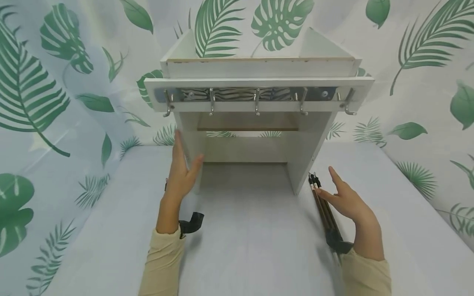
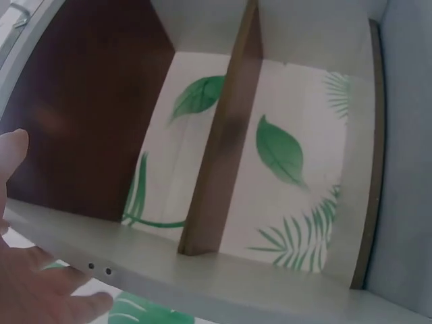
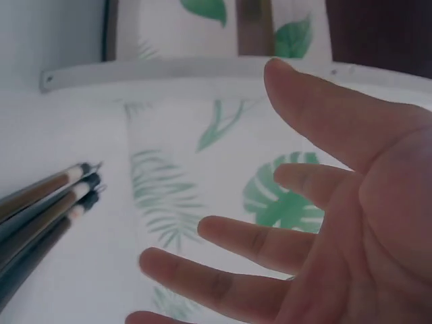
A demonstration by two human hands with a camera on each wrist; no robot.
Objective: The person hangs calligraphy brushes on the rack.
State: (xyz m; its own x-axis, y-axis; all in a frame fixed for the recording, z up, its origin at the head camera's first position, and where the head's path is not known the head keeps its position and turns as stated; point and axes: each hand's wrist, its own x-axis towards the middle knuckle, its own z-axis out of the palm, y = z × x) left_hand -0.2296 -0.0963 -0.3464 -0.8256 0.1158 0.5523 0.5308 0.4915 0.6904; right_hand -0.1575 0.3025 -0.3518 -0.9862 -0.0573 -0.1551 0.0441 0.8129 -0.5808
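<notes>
A white wooden rack [image 1: 246, 70] stands upright on the table, with a row of metal hooks [image 1: 257, 100] across its front board. My left hand [image 1: 179, 172] is at the rack's left side panel [image 2: 155, 270], its fingers extended along the outside and the thumb in front of the panel's edge. Whether it touches the panel I cannot tell. Apart from the rack, to the right, my right hand [image 1: 346, 199] hangs with fingers spread and nothing in it. In the right wrist view its palm [image 3: 398, 202] shows bare. Beside it lie several brown-handled brushes [image 1: 322, 205].
Inside the rack, a narrow crossbar [image 2: 226, 135] spans between the side panels. A white table [image 1: 244, 250] extends around it. Behind and at both sides hangs white cloth with green leaf prints [image 1: 92, 102].
</notes>
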